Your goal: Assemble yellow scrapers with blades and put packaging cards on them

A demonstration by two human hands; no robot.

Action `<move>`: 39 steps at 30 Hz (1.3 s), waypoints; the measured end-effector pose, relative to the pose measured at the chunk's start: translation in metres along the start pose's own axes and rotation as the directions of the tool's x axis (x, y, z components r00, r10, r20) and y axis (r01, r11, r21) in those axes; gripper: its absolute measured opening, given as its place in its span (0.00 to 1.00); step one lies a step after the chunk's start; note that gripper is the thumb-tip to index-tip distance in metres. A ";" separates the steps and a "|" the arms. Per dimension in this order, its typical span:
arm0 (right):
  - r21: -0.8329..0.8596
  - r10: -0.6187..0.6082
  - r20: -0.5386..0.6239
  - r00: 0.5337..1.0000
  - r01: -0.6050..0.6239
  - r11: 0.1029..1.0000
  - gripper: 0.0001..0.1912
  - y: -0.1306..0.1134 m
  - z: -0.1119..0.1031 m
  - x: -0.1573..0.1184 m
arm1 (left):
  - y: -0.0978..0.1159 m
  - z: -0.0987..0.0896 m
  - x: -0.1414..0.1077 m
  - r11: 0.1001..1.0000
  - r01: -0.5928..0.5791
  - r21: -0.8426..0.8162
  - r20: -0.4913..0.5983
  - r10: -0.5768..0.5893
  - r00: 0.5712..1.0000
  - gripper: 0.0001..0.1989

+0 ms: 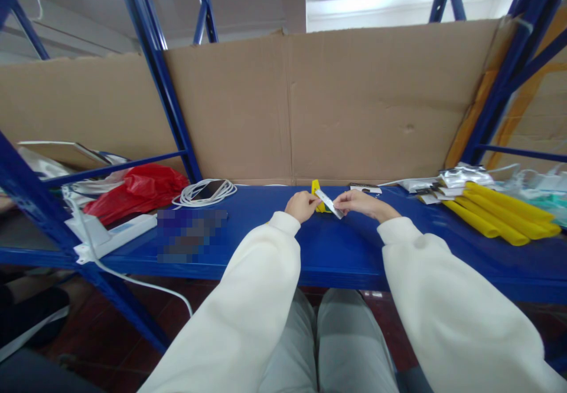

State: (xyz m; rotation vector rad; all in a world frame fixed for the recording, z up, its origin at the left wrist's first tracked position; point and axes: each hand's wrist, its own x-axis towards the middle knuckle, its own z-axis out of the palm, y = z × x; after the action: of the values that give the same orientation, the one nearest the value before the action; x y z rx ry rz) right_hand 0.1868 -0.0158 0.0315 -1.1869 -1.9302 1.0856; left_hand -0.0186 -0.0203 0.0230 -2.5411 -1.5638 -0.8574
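Observation:
Above the blue shelf top, a small silver-white flat strip (328, 204) is held at a slant between my two hands. My left hand (301, 206) is closed, with its fingertips pinching near the strip's left edge. At the strip's lower right end, the thumb and fingers of my right hand (359, 202) are closed on it. Just behind the strip is a yellow piece (315, 187), partly hidden by the strip and my left fingers. Whether my left fingers also touch this yellow piece, I cannot tell.
Yellow rolled sleeves (500, 216) and silver packets (465, 175) lie on the right. On the left are a coiled white cable (206, 195) with a phone, a red plastic bag (142, 189) and a white power strip (126, 233). A cardboard panel (354, 103) closes the back.

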 end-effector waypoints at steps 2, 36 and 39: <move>0.008 -0.007 -0.017 1.000 0.007 1.000 0.06 0.000 0.000 0.000 | -0.001 0.000 0.001 1.000 -0.004 -0.003 0.005 0.004 1.000 0.14; 0.026 -0.012 -0.266 0.964 0.019 0.999 0.07 0.004 0.006 0.008 | 0.002 0.001 0.002 0.997 -0.042 -0.063 0.031 0.044 0.999 0.11; 0.060 -0.004 -0.261 0.965 0.021 0.998 0.09 0.006 0.006 0.009 | 0.002 0.000 0.002 0.994 -0.069 -0.088 0.044 0.073 0.996 0.13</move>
State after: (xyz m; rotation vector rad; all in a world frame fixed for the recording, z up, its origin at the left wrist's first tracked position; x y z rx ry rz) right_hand 0.1808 -0.0084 0.0242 -1.2157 -1.6876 0.9248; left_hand -0.0163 -0.0192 0.0243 -2.6777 -1.4692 -0.8825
